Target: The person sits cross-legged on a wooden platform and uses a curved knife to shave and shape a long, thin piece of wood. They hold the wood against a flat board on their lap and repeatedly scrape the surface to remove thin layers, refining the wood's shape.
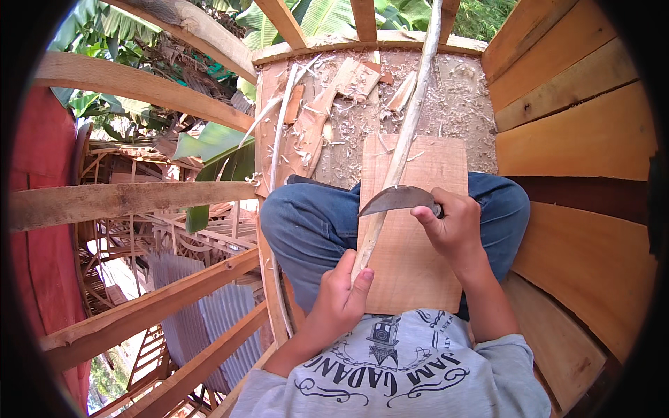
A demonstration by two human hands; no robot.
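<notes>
Across the lap at frame centre, on a wooden board (411,244): long pale stick (397,160), left hand (341,292) gripping its near end, right hand (453,226) clasping a curved knife (397,200) on it. Mid-whittling, seemingly; next, likely a controlled stroke along the grain, clear of fingers.

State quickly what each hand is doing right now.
Left hand: closed on the long wooden stick.
Right hand: closed on the curved knife.
</notes>
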